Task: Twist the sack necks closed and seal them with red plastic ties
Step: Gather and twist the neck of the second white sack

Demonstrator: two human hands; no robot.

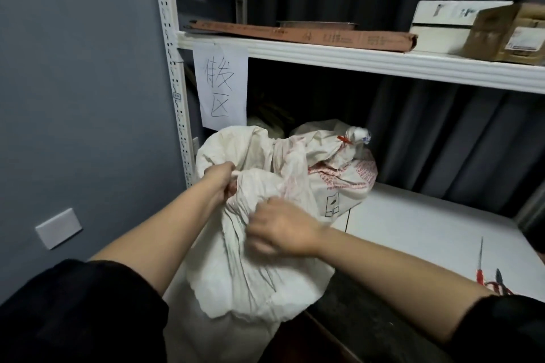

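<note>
I see my left hand (pixel 219 183) gripping a fold of the nearer white woven plastic sack (pixel 250 262), fingers curled tight into the gathered cloth at the left side of its mouth. My right hand (pixel 280 228) pinches the bunched fabric lower down on the same sack, its fingertips blurred, so I cannot tell exactly how they lie. This sack stands at the front left corner of the white lower shelf board (pixel 418 224), its neck loose and untied. Just behind it sits a second white sack with red print (pixel 339 174), its neck already twisted and bound by a red plastic tie (pixel 344 139). Near my right forearm, on the shelf board, lie a loose red tie strip (pixel 480 265) and red-handled pliers (pixel 500 284). A handwritten paper sign (pixel 221 87) hangs from the white upper shelf (pixel 354 59), which carries a flat brown cardboard carton (pixel 309 35).
</note>
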